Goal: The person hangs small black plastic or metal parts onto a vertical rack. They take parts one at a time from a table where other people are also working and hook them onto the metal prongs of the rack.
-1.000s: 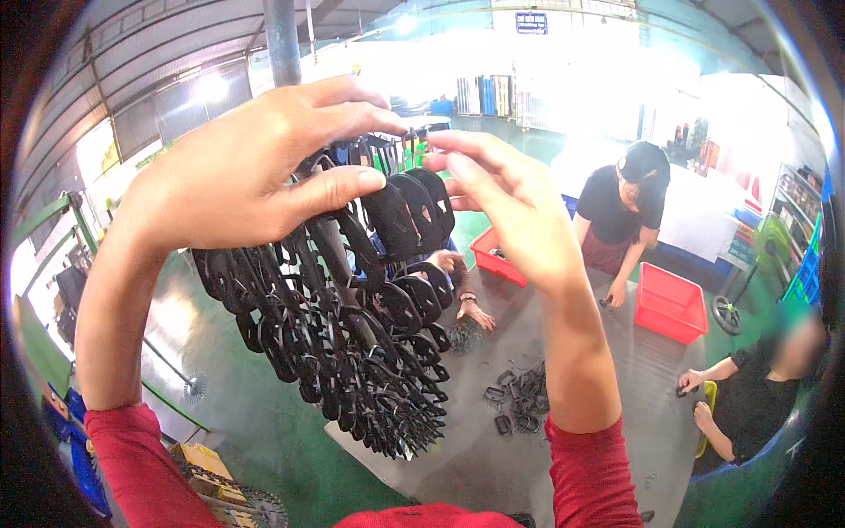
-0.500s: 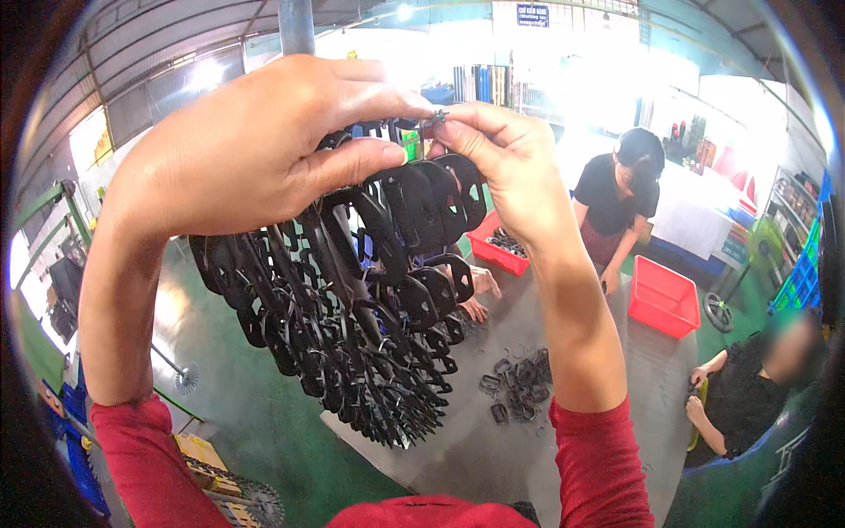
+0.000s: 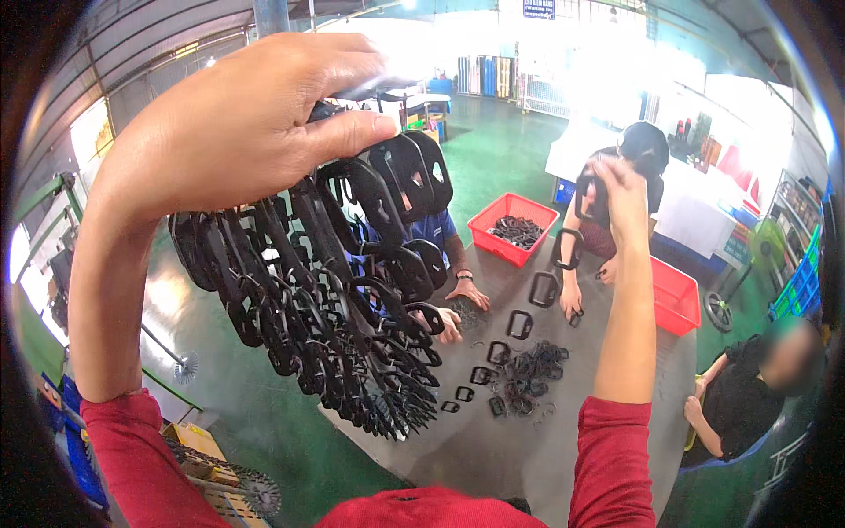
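My left hand (image 3: 255, 123) is closed over the top of a large hanging bundle of black oblong rings (image 3: 326, 290), its thumb toward me. The rings hang in many strings, joined by small metal hooks. Off to the right, my raised right hand (image 3: 623, 189) is closed on the top of a separate string of black oblong rings (image 3: 543, 289). This string slants down and left over the table, apart from the bundle. Slight motion blur softens my right fingers. Below lies a loose pile of black rings (image 3: 535, 368).
A grey table (image 3: 458, 444) stands below. On it are a red bin (image 3: 506, 255) with dark parts and another red bin (image 3: 676, 304). A person in black (image 3: 642, 150) bends at the far side, a person in blue reaches in behind the bundle, and another sits right (image 3: 748, 396).
My right hand has left the bundle's top and moved right and down; a string of black rings now hangs from it. My left hand stays on the bundle, which sits slightly further left.
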Action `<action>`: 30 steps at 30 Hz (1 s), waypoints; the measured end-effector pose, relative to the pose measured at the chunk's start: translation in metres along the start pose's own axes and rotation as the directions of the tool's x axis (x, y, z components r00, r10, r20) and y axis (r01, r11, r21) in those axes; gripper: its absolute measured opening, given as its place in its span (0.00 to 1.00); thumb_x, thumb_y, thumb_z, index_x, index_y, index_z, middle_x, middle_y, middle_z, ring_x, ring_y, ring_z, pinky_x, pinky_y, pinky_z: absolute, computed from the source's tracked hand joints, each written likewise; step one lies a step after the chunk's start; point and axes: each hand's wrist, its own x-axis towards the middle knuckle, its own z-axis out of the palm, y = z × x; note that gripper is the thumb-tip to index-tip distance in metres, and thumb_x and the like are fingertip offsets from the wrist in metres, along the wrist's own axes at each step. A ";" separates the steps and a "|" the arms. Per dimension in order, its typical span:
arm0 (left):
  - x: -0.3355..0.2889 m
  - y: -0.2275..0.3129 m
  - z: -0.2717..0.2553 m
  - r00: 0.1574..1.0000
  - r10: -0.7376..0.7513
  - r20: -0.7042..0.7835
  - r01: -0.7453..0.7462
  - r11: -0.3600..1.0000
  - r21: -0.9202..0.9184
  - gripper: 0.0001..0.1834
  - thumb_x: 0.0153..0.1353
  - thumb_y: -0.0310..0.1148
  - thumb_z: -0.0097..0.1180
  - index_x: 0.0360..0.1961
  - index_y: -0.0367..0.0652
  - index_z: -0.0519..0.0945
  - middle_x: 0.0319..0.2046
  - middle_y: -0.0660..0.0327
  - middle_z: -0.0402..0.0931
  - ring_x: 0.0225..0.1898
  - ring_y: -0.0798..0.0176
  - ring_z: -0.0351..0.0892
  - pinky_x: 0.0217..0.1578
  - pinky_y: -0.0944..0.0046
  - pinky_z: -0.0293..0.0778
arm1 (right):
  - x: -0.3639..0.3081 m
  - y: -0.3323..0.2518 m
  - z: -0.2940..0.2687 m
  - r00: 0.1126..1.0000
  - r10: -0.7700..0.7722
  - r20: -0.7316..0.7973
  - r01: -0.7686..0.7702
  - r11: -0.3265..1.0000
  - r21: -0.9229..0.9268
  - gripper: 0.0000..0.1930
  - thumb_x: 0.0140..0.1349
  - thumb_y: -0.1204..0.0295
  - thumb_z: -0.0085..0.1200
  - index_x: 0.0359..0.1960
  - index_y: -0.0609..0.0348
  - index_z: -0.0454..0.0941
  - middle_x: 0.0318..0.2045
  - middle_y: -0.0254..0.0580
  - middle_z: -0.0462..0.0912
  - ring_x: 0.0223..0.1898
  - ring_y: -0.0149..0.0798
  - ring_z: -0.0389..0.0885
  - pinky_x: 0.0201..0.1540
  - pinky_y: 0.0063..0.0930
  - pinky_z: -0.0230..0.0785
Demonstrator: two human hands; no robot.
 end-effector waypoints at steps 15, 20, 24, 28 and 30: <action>-0.008 0.000 -0.016 0.997 -0.028 0.074 0.038 0.989 -0.141 0.30 0.53 0.44 0.50 0.55 0.40 0.63 0.53 0.50 0.63 0.52 0.48 0.66 0.52 0.59 0.61 | -0.142 0.222 -0.007 0.960 0.262 0.098 -0.149 0.775 -0.615 0.13 0.51 0.72 0.53 0.38 0.63 0.75 0.33 0.49 0.79 0.37 0.45 0.77 0.41 0.32 0.67; -0.011 -0.014 -0.001 0.998 0.057 0.009 -0.056 0.995 -0.081 0.26 0.53 0.42 0.50 0.51 0.38 0.67 0.51 0.49 0.65 0.52 0.48 0.66 0.53 0.58 0.60 | -0.064 0.026 0.069 0.964 -0.124 0.235 0.114 0.992 0.057 0.12 0.61 0.74 0.46 0.44 0.64 0.73 0.39 0.39 0.76 0.42 0.32 0.75 0.45 0.23 0.67; -0.010 -0.011 0.004 0.999 0.038 -0.029 -0.040 0.996 -0.075 0.23 0.54 0.39 0.49 0.49 0.36 0.68 0.50 0.49 0.67 0.52 0.47 0.66 0.53 0.57 0.60 | -0.055 -0.095 0.109 0.904 -0.184 0.386 0.011 0.912 0.409 0.14 0.59 0.69 0.49 0.45 0.64 0.72 0.34 0.37 0.77 0.34 0.28 0.76 0.36 0.20 0.68; -0.005 -0.003 -0.002 0.998 0.059 -0.029 -0.062 0.992 -0.113 0.22 0.55 0.38 0.49 0.48 0.35 0.69 0.49 0.49 0.67 0.52 0.48 0.66 0.52 0.57 0.60 | -0.047 -0.126 0.118 0.827 -0.113 0.551 -0.105 0.931 0.349 0.17 0.59 0.64 0.49 0.46 0.62 0.73 0.33 0.32 0.77 0.29 0.23 0.73 0.32 0.17 0.65; -0.004 -0.001 -0.003 0.998 0.060 -0.028 -0.064 0.986 -0.153 0.22 0.55 0.37 0.49 0.47 0.35 0.70 0.49 0.48 0.68 0.52 0.48 0.66 0.52 0.57 0.61 | -0.043 -0.128 0.120 0.810 -0.089 0.579 -0.147 0.926 0.348 0.17 0.59 0.64 0.49 0.46 0.62 0.73 0.37 0.34 0.77 0.34 0.25 0.75 0.38 0.19 0.67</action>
